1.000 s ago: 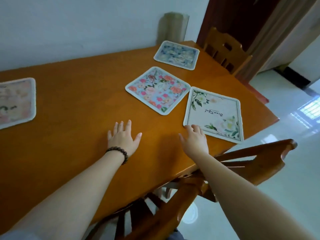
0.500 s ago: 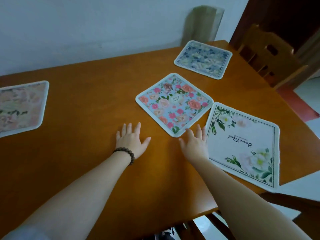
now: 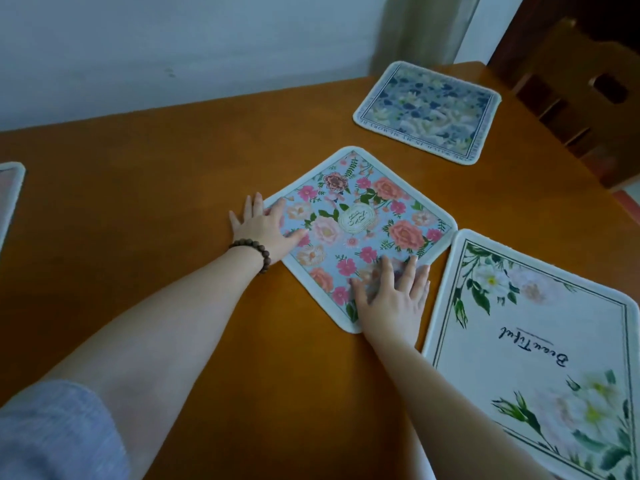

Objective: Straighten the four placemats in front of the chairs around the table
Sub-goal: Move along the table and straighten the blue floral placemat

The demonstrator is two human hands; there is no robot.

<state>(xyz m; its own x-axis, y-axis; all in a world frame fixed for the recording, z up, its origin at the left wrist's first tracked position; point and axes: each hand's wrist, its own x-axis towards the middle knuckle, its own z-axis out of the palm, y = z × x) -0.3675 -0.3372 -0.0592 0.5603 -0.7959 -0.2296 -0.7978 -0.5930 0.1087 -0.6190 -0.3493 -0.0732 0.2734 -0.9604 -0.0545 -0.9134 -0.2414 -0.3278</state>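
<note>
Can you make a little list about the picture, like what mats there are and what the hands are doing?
table: orange-brown wood
pink flower mat: middle, turned like a diamond
left hand: flat on the pink flower mat's left corner
right hand: flat on its near corner
white flower mat: right, almost touching it
blue flower mat: far right corner
fourth mat: only an edge shows, far left

Four placemats lie on the one wooden surface (image 3: 138, 209): one pink-flowered placemat (image 3: 360, 233) in the middle, one white placemat (image 3: 540, 341) with green leaves at the right, one blue-grey placemat (image 3: 429, 112) at the far side, and one fourth placemat (image 3: 10, 192) (only its edge shows at the left border). Two hands are in view, the left hand (image 3: 263, 230) and the right hand (image 3: 391, 299). One beaded bracelet (image 3: 256, 252) circles the left wrist. One wooden chair (image 3: 581, 84) stands at the far right. One blue sleeve (image 3: 55, 434) shows at the lower left.
</note>
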